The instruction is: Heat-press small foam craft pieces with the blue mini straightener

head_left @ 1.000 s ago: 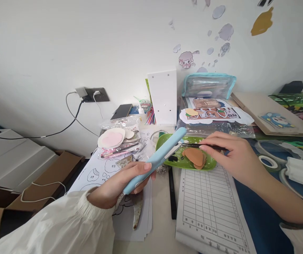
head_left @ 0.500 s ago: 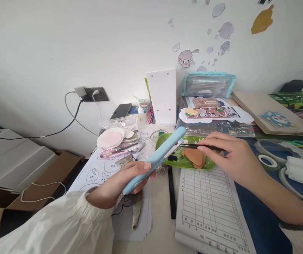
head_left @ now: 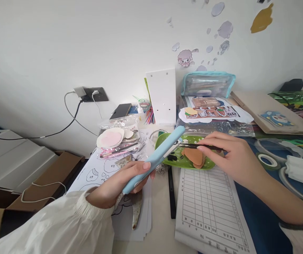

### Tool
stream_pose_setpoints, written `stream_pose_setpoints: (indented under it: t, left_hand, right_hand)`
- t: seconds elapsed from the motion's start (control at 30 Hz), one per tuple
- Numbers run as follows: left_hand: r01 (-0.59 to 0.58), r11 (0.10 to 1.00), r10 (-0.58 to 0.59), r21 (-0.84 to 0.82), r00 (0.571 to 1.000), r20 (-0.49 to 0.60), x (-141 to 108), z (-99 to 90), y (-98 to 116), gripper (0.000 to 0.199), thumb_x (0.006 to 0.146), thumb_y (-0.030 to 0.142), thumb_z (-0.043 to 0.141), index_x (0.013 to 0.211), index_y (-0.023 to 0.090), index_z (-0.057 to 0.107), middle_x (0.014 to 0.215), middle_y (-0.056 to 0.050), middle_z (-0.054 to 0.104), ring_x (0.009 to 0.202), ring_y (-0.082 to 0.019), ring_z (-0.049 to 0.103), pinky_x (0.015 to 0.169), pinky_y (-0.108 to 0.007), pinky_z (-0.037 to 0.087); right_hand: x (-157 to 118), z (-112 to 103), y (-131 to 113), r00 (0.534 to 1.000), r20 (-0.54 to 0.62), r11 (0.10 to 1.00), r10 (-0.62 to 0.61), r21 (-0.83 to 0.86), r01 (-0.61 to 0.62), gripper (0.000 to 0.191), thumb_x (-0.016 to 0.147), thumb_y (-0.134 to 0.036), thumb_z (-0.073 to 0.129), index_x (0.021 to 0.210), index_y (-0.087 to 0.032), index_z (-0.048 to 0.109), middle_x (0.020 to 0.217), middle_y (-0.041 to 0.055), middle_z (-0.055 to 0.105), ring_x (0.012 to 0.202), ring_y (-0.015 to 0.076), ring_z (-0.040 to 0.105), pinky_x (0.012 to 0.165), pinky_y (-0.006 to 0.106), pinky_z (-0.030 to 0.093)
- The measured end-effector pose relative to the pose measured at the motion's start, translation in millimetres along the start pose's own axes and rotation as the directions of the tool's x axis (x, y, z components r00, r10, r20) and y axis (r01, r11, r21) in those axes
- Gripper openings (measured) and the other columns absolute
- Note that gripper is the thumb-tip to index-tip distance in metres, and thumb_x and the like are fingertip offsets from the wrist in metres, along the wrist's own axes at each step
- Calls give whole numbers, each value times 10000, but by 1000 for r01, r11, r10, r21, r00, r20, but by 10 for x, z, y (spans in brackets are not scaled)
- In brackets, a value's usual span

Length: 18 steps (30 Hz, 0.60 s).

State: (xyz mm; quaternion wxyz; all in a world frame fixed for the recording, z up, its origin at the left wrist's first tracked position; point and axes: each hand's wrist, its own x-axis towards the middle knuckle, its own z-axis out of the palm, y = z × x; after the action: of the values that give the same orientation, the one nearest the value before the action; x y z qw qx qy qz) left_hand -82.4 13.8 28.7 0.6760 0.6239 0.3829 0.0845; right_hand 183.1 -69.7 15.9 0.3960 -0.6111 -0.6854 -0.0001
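Note:
A light-blue corded tool with two long arms [head_left: 155, 160] is gripped in my left hand [head_left: 130, 176], slanting up to the right. My right hand [head_left: 226, 151] pinches dark tweezers [head_left: 193, 145] that point left. Their tips meet a small whitish piece at the tool's inner side; its exact shape is too small to tell. Below and behind them lies a green tray [head_left: 209, 164] with orange-brown cut pieces [head_left: 194, 157], black pieces [head_left: 171, 156] and small white bits.
A lined form pad [head_left: 209, 211] lies in front of the tray, a black strip [head_left: 171, 194] beside it. Packets with pink brushes [head_left: 119, 144] stand left, a white upright box [head_left: 162, 97] and pouch [head_left: 208, 84] behind. Tape roll [head_left: 267, 160] at right.
Both hands stay nearly in place. The whitish piece at the tweezer tips shows slightly more beside the tool, whose far end has shifted very slightly left.

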Motion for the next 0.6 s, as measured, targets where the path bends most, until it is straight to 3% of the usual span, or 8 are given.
stream_pose_setpoints:
  t: [0.37,0.5,0.6]
  left_hand:
    - [21,1000,-21,-5,999,-25,3,17,16,504,757,643,474,745,150,577,432,53,349,394,-74,279,398,-216,237]
    - [28,999,-27,29,998,-54,4,26,24,486,771,624,462,716,156,583,417,42,374,387,-81,316,404,-224,250]
    - [22,998,-18,65,999,-49,1,32,43,483,782,617,452,702,160,584,409,32,403,398,-93,360,429,-231,279]
  right_hand:
    - [-6,13,17,990,-141,998,19,-49,-26,106,830,-212,582,842,-218,687,850,31,669,689,151,605,383,223,391]
    - [4,-9,39,975,-188,990,114,-61,-128,94,832,-251,580,840,-220,669,852,29,678,704,163,622,478,245,452]
    - [1,-11,62,949,-186,967,254,21,-255,124,865,-308,529,880,-226,622,764,19,667,610,153,598,486,262,441]
